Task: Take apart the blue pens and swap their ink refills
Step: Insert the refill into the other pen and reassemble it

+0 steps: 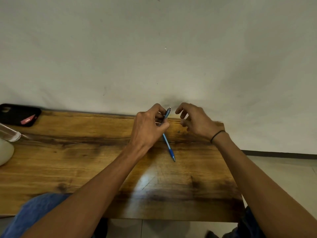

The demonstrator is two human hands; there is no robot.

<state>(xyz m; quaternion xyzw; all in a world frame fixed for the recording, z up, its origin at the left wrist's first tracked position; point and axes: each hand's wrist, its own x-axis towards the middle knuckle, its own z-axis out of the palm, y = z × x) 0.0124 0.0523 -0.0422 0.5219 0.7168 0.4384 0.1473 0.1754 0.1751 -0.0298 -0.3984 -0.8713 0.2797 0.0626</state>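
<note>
My left hand (148,127) is closed around a blue pen (167,114), which is tilted up with its pale tip pointing away from me toward the wall. A second blue pen (169,147) lies on the wooden table (85,160) just below that hand, its dark tip pointing toward me and to the right. My right hand (195,120) hovers a little to the right of the held pen's tip. Its fingers are curled and apart, and it holds nothing. A thin black band circles its wrist.
A black phone (18,115) lies at the table's far left against the wall. A clear glass object (10,134) and a white rounded object (5,152) sit at the left edge. The table ends just right of my right forearm, above a tiled floor.
</note>
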